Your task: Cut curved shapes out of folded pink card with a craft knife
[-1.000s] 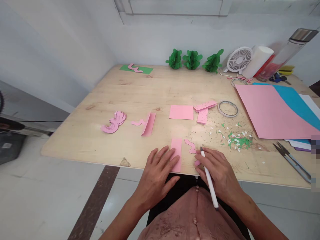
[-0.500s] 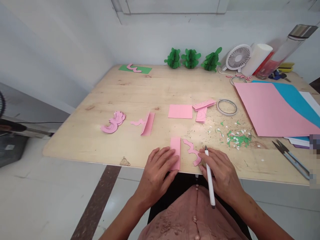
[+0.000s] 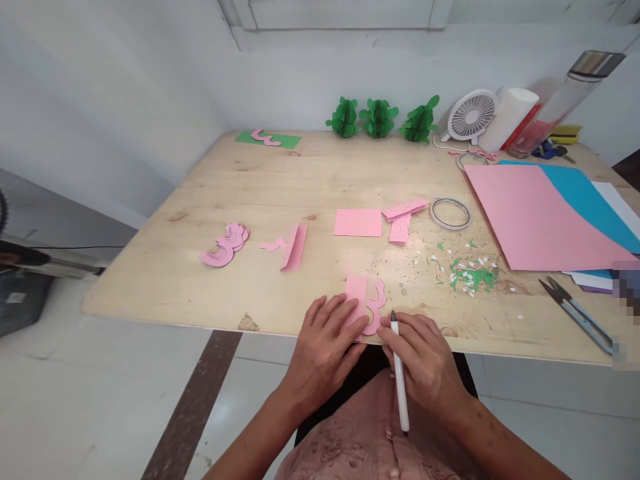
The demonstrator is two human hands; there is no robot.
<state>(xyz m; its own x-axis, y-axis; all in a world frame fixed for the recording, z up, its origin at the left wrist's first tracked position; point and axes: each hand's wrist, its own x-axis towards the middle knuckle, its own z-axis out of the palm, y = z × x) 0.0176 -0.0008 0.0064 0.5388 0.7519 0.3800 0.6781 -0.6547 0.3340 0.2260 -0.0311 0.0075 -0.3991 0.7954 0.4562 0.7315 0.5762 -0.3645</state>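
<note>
My left hand (image 3: 325, 333) lies with fingers stretched over a folded pink paper strip (image 3: 357, 288), pressing it against the table's front edge. Just right of the strip is a wavy pink paper cutout (image 3: 376, 308), its lower end against the strip and close to my left fingertips. My right hand (image 3: 425, 353) holds a white pen (image 3: 400, 380), dark tip pointing away from me, while its fingertips touch the cutout's lower right side. The fingers around the pen are partly hidden.
On the wooden table lie pink cutouts (image 3: 217, 253), a folded pink piece (image 3: 295, 248), a pink rectangle (image 3: 357, 223), a tape roll (image 3: 450, 213), paper scraps (image 3: 473, 277), thread snips (image 3: 577, 317) and pink sheets (image 3: 540, 217). Green paper figures (image 3: 379, 119) and a fan (image 3: 473, 117) stand behind.
My right hand has moved left with the pen, turning the wavy cutout more upright and bringing it against the folded strip. My left hand has shifted slightly right with the strip.
</note>
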